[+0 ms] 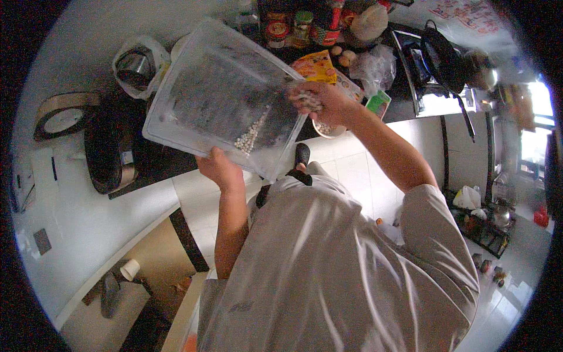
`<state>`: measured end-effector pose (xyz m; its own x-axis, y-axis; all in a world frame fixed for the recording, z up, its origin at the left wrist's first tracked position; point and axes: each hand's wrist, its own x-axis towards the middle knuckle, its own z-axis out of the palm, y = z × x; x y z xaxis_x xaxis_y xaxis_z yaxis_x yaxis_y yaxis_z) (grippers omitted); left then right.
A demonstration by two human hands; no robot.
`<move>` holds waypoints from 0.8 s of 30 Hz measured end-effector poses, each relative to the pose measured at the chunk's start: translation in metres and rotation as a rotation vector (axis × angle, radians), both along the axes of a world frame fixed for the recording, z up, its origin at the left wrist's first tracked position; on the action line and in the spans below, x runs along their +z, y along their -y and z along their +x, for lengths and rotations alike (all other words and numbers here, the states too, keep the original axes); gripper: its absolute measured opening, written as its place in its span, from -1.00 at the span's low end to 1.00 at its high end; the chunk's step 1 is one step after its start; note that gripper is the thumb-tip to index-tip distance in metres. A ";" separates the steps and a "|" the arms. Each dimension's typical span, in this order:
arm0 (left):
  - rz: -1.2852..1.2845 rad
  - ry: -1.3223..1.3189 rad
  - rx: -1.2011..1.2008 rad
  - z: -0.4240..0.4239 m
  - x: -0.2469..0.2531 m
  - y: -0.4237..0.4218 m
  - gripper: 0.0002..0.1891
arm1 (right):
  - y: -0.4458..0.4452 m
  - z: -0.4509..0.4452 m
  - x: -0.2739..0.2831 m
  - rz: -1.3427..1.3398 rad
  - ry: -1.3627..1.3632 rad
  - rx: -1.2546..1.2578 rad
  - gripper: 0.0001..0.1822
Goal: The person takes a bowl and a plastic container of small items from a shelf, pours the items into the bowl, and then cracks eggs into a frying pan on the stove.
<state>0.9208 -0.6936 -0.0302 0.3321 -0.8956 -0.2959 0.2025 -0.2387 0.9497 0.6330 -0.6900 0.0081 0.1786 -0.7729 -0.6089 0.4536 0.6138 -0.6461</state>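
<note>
A clear plastic bin (202,88) is tilted in front of me, powdery film clouding its inside. My left hand (222,169) grips its near rim. Small white balls (250,136) are gathered in a wedge along the bin's lower side. My right hand (323,101) is at the bin's right edge, its fingers curled around a handful of similar balls (310,101). Just below that hand, partly hidden by it, a white bowl (330,133) holds more of them. The balls' exact material cannot be told.
Jars (277,33), a yellow packet (314,66), eggs (345,57) and a plastic bag (374,66) crowd the dark counter behind. A black pan (444,66) sits over the stove at right. At left are a bagged metal pot (136,66) and a dark appliance (107,149).
</note>
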 end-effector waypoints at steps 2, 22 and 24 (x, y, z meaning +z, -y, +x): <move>0.000 -0.007 0.016 0.005 -0.009 0.000 -0.43 | -0.013 -0.032 0.005 0.148 0.105 -0.108 -0.79; -0.059 -0.157 0.137 -0.002 -0.011 0.004 -0.46 | -0.061 -0.067 -0.162 0.405 -0.374 -0.246 -0.63; -0.024 -0.179 0.107 -0.003 -0.002 -0.001 -0.47 | -0.058 -0.070 -0.162 0.402 -0.382 -0.220 -0.65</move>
<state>0.9174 -0.6928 -0.0318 0.3701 -0.8655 -0.3375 0.3914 -0.1842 0.9016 0.5631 -0.6323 -0.1539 -0.2483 -0.4623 -0.8512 0.3792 0.7622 -0.5246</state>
